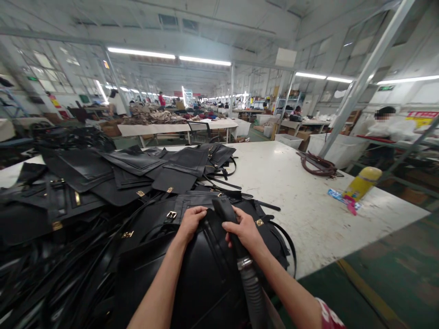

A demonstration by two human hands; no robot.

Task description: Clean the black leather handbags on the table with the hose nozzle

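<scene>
Writing: far-right sign [420, 119], characters I can't read
Left hand [190, 224]: pinching far edge of black bag [202, 274]
Right hand [243, 228]: wrapped around hose nozzle [220, 210]
Black bag: near, below and between hands

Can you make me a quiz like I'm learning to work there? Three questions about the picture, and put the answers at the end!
1. Pick one. What does the right hand hold?
A) a pair of scissors
B) a black nozzle
C) a paintbrush

2. True or false? The yellow bottle is on the white table.

3. Fill in the missing word. The left hand touches a leathery piece whose colour is ____.

Key:
1. B, the black nozzle
2. True
3. black
</scene>
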